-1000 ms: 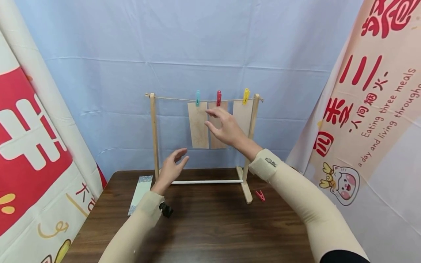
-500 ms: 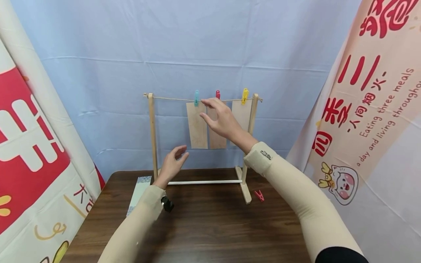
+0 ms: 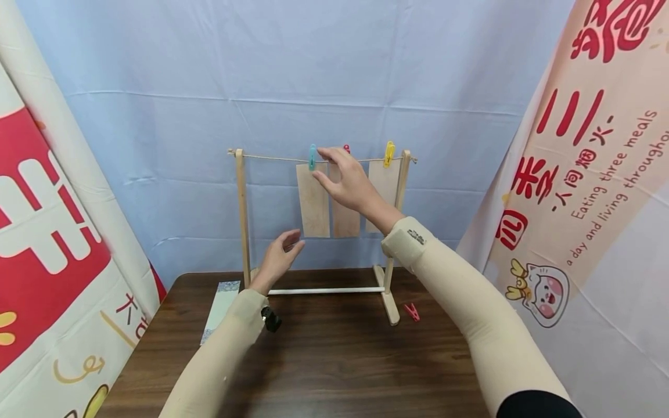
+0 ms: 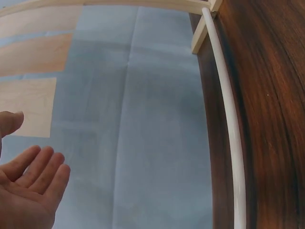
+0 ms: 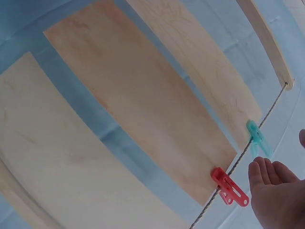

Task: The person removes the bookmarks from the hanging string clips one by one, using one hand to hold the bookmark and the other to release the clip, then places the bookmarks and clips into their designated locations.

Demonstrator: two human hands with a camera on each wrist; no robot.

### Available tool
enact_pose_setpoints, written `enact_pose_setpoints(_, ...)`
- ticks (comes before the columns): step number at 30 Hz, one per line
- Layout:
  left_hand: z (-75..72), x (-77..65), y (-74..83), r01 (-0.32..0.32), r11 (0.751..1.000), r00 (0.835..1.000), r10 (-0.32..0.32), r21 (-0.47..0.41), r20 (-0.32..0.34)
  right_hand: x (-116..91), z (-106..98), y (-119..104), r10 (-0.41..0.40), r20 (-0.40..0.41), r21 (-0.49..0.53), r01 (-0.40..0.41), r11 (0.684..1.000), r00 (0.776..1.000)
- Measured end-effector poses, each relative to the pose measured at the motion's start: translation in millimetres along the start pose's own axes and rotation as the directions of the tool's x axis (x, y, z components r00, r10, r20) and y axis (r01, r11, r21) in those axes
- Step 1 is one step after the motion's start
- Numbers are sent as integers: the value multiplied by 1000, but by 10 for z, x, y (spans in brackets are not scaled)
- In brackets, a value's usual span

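Right hand [image 3: 349, 184]: grip apart, just beside the blue peg [image 3: 312, 157], which fastens the leftmost card [image 3: 315, 206] to the string [image 5: 272, 105]. Left hand [image 3: 278, 259]: grip apart, below that card. Handling advice: squeeze the peg's upper ends squarely; support the card from beneath.

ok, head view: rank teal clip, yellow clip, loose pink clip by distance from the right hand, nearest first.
From the right hand:
1. Teal clip: on the line, just left of the fingertips.
2. Yellow clip: on the line, to the hand's right, near the right post.
3. Loose pink clip: down on the table, right of the stand's foot.
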State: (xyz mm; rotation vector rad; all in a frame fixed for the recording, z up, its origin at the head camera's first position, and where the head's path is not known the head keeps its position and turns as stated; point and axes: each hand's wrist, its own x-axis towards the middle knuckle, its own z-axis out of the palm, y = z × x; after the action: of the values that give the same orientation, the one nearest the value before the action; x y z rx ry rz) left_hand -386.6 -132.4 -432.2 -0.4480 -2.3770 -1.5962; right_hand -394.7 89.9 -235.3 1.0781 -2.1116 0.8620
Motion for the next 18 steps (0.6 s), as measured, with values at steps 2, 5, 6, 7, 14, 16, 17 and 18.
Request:
enact_pose_setpoints(2,8,15,-1,0,1000,1000,0,-9,14,34,-7,1,8,4,2,-8,1000,1000)
enact_pose_setpoints(5,13,27,5,7,1000,1000,-7,-18,25,76,-22,-7,30,12,-3,-30,1000,999)
enact_pose_setpoints(6,16,30,7,11,1000,1000,-11,-20,28,89,-26,-7,38,14,-6,-38,999,999)
enact_pose_setpoints(7,18,32,11,14,1000,999,-13,-21,30,100,-31,-12,44,17,-7,-44,999,999)
enact_pose_setpoints(14,59,67,32,28,1000,999,-27,-12,27,169,-18,-16,87,33,-28,-86,996,996)
enact_pose_setpoints(16,78,73,35,32,999,999,-32,-5,23,190,-14,-21,100,40,-33,-99,995,994)
enact_pose_setpoints(17,88,76,39,31,1000,999,-31,-3,20,199,-11,-20,107,43,-34,-106,994,993)
enact_pose_setpoints(18,95,77,41,35,999,999,-35,0,19,208,-10,-19,114,46,-34,-113,993,992)
